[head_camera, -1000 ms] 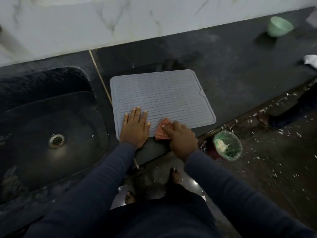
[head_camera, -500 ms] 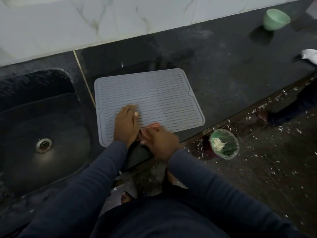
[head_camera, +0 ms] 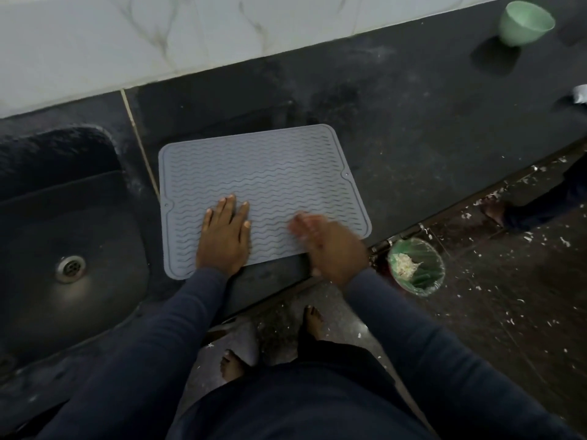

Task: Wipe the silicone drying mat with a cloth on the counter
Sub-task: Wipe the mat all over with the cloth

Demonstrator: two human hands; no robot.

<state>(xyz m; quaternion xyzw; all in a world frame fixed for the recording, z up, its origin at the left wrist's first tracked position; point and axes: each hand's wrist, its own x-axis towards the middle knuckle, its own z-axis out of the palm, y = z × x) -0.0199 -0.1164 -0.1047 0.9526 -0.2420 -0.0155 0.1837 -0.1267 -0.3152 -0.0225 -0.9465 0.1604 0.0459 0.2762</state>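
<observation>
A grey silicone drying mat (head_camera: 270, 173) with wavy ridges lies flat on the dark counter (head_camera: 413, 122), just right of the sink. My left hand (head_camera: 224, 236) rests flat on the mat's front left part, fingers straight and spread. My right hand (head_camera: 330, 246) is blurred by motion at the mat's front right, fingers over a small reddish cloth (head_camera: 297, 222). Only a pinkish edge of the cloth shows under the fingertips.
A dark sink (head_camera: 38, 198) with a metal drain (head_camera: 70, 268) sits to the left. A pale green bowl (head_camera: 525, 23) stands at the counter's far right, near a white object (head_camera: 580, 93). On the littered floor stands a green bin (head_camera: 416, 271); another person's foot (head_camera: 495, 211) is beyond it.
My right hand has swept the cloth rightwards along the mat's front part, away from my left hand. My left hand stays pressed on the mat, fingers now spread flat.
</observation>
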